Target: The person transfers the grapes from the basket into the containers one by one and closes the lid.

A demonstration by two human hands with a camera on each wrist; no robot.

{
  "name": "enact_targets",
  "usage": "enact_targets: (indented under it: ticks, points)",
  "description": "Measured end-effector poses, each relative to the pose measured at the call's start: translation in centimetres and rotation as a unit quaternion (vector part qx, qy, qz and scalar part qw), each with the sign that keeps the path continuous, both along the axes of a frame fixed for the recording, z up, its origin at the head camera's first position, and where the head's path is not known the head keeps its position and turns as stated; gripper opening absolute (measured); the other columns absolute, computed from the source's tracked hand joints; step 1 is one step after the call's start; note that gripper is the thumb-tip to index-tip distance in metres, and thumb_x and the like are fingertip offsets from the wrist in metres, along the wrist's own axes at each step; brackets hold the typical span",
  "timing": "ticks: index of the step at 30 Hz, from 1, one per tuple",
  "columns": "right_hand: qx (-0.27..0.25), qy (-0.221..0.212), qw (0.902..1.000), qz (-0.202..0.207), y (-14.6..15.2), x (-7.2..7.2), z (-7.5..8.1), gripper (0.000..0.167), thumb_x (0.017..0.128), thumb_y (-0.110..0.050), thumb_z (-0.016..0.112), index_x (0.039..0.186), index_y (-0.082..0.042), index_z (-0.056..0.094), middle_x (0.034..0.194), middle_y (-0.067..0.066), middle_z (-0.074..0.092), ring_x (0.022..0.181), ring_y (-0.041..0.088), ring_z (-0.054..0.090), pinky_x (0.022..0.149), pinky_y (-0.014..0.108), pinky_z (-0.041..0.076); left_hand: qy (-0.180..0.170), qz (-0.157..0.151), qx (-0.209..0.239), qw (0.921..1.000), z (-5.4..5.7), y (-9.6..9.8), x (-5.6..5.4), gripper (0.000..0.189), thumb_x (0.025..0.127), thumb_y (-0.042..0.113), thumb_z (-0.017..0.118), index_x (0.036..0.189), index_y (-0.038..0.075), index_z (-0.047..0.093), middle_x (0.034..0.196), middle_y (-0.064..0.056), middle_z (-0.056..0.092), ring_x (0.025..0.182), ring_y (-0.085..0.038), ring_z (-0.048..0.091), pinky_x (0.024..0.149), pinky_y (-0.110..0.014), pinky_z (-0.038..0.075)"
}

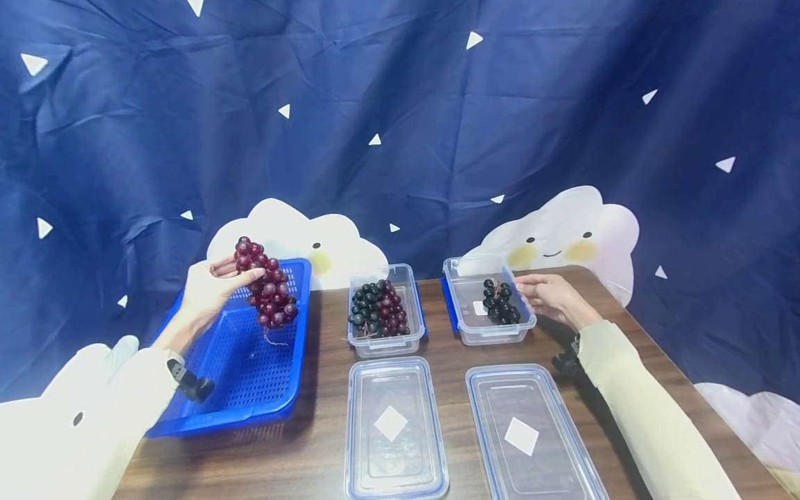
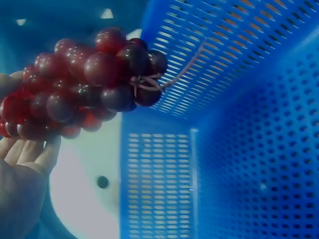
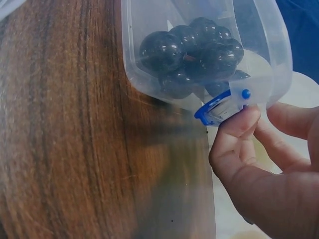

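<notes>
My left hand [image 1: 209, 288] holds a bunch of dark red grapes [image 1: 269, 288] over the blue plastic basket [image 1: 303, 326], thumb across the front of it. In the left wrist view the bunch's thin stem [image 2: 184, 69] hangs free beside the slotted basket wall [image 2: 159, 189]. At the right, my right hand [image 1: 553, 298] pinches the right side of a clear food container [image 1: 496, 338], fingers at its blue-edged side latch [image 3: 219, 109]. A small bunch of black grapes [image 1: 498, 305] lies inside that container, toward its right.
Left of it stands a second clear container [image 1: 387, 347] with black grapes [image 1: 364, 305] and red grapes [image 1: 392, 312] side by side. Two clear lids, a left lid [image 1: 394, 462] and a right lid [image 1: 537, 476], lie in front on the wooden table [image 1: 325, 389]. A blue curtain [image 1: 400, 83] hangs behind.
</notes>
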State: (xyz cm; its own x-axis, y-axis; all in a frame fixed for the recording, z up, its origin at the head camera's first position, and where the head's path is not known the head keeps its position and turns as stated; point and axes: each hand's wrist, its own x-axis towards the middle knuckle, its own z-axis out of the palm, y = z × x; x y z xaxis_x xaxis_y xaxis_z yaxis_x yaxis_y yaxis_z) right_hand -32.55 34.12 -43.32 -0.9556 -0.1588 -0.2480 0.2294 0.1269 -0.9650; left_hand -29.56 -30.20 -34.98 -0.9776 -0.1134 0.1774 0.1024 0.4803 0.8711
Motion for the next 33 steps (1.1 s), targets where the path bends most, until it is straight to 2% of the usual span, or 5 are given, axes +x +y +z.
enact_targets:
  ticks: [3,7,12,24,33]
  points:
    - [-0.002,-0.001,1.0000,-0.005,-0.1,-0.1,-0.2,0.054,0.108,-0.008,0.054,0.155,0.011,0.034,0.086,-0.012,0.069,0.077,0.001,0.064,0.072,0.019,0.057,0.021,0.009,0.018,0.9996,0.6,0.3,0.2,0.079,0.092,0.041,0.081,0.154,0.002,0.050,0.148,-0.024,0.062,0.109,0.006,0.067,0.096,-0.011,0.055]
    - [0.001,-0.002,1.0000,-0.005,-0.1,-0.1,-0.1,0.055,0.109,-0.008,0.053,0.156,0.011,0.034,0.086,-0.012,0.069,0.078,0.000,0.064,0.072,0.018,0.057,0.053,0.021,0.077,0.9954,1.3,1.0,0.5,0.075,0.088,0.029,0.087,0.149,-0.001,0.055,0.120,0.004,0.078,0.098,0.009,0.068,0.086,-0.007,0.056]
    - [-0.002,-0.007,0.9999,-0.008,-0.2,0.0,-0.2,0.055,0.108,-0.009,0.055,0.156,0.010,0.035,0.085,-0.013,0.070,0.078,0.000,0.065,0.073,0.018,0.058,0.082,0.002,0.113,0.9902,2.1,2.1,0.8,0.070,0.087,0.020,0.088,0.145,-0.004,0.058,0.095,0.028,0.072,0.092,0.010,0.071,0.082,-0.005,0.056]
    - [-0.006,-0.003,0.9999,-0.013,0.1,0.0,-0.3,0.055,0.108,-0.010,0.056,0.155,0.011,0.037,0.086,-0.013,0.072,0.078,0.001,0.067,0.074,0.020,0.060,0.138,-0.049,0.092,0.9850,4.2,5.9,0.8,0.054,0.085,0.019,0.089,0.134,0.016,0.067,0.106,0.022,0.076,0.100,0.007,0.072,0.089,-0.008,0.057]
    - [-0.004,0.001,1.0000,-0.007,0.0,-0.1,-0.5,0.054,0.108,-0.008,0.054,0.155,0.011,0.035,0.088,-0.012,0.071,0.080,0.002,0.066,0.074,0.020,0.058,0.105,-0.069,0.049,0.9909,6.8,10.8,0.4,0.066,0.087,0.036,0.087,0.143,0.010,0.063,0.138,-0.016,0.071,0.120,-0.016,0.073,0.104,-0.023,0.057]
